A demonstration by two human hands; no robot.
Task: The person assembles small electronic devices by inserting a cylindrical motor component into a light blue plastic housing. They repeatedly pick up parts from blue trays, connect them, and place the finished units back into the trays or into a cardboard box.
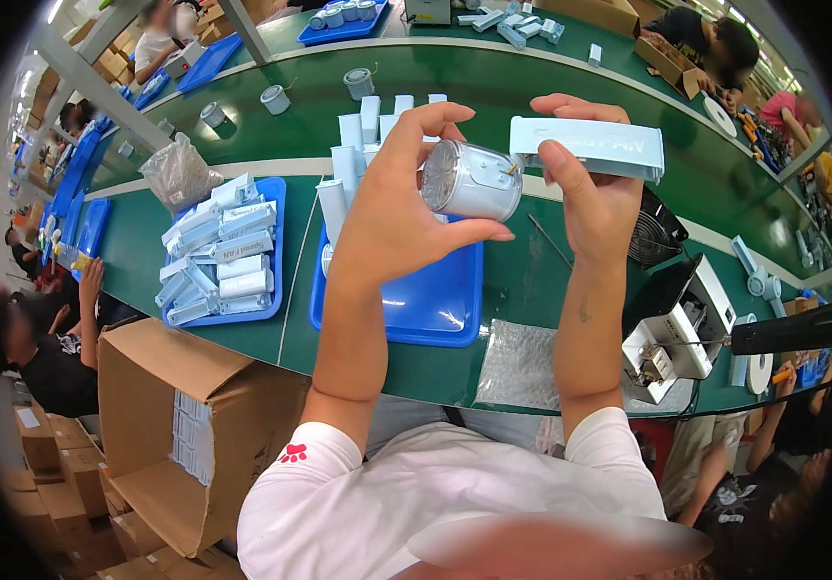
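My left hand (389, 208) is wrapped round a light-blue cylindrical fan housing (485, 186) with a clear rim at one end. Small metallic contacts show on the side facing right. In my right hand (598, 203), pinched between thumb and fingers, is a long light-blue plastic handle shell (619, 147) with its printed face toward me. The shell's left end meets or nearly meets the housing; I cannot tell which. Both parts are held up above a blue tray (435, 324). Several similar shells (346, 164) stand upright behind my left hand.
A second blue tray (277, 246) of shells lies left, near a plastic bag (180, 174). To the right are a black-and-white machine (691, 324), a screwdriver (788, 331) and a black fan (656, 232). Bubble wrap (512, 362) lies below; an open carton (150, 416) stands lower left.
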